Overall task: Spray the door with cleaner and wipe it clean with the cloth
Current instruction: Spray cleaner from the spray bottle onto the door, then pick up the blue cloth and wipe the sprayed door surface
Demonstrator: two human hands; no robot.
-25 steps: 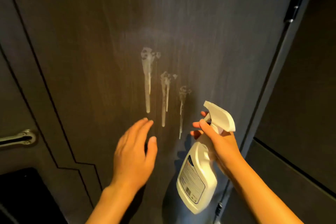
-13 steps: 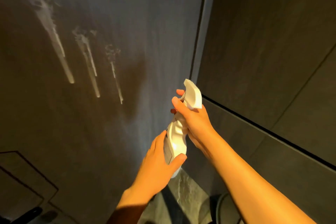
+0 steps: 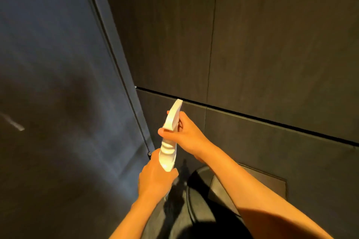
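Note:
The dark door (image 3: 58, 87) fills the left side of the head view. One pale drip of cleaner (image 3: 13, 123) shows at its far left edge. A white spray bottle (image 3: 168, 153) is held upright in front of the wall to the right of the door. My right hand (image 3: 186, 134) grips its neck under the trigger head. My left hand (image 3: 155, 178) wraps around its lower body from below. No cloth is in sight.
The door's hinged edge (image 3: 116, 68) runs diagonally down the middle. Dark panelled wall (image 3: 272, 44) with a horizontal groove takes up the right. A dark round object (image 3: 202, 196) stands on the floor below my right forearm.
The view has swung right, so the sprayed streaks have slid almost out of frame. My left hand has come over from the door and closed on the bottle's lower body.

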